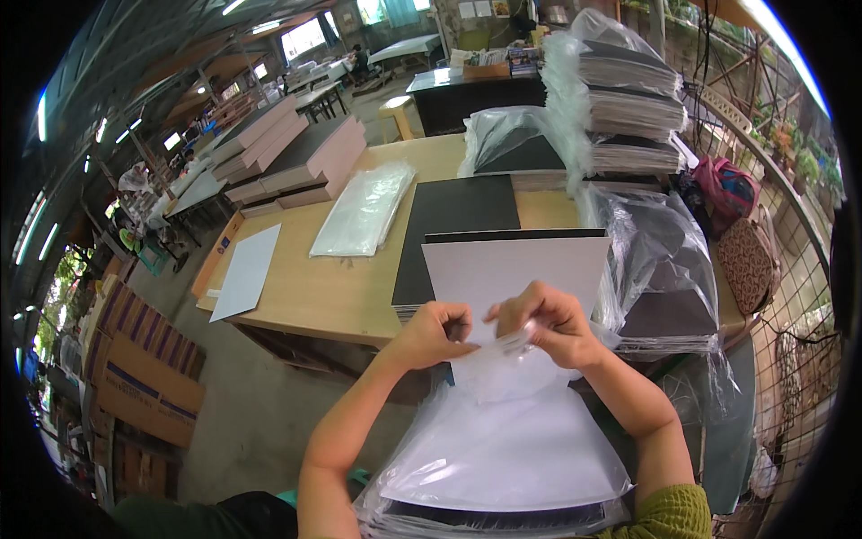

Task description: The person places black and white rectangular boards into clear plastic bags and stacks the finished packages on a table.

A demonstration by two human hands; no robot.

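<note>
A clear plastic bag is bunched up between my two hands, above my lap. My left hand is closed, thumb and fingers pinching the bag's edge. Gathered plastic also sits in the closed fingers of my right hand. Below them, a stack of white boards in clear plastic lies toward me, with a dark layer showing under its top sheet. Just beyond my hands, a pale board with a dark backing stands tilted against the table's near side; my hands hide part of it.
Black boards lie stacked on the wooden table, beside a pile of clear bags and a white sheet. Plastic-wrapped stacks stand at the right, grey boards at the far left. Cardboard boxes stand left.
</note>
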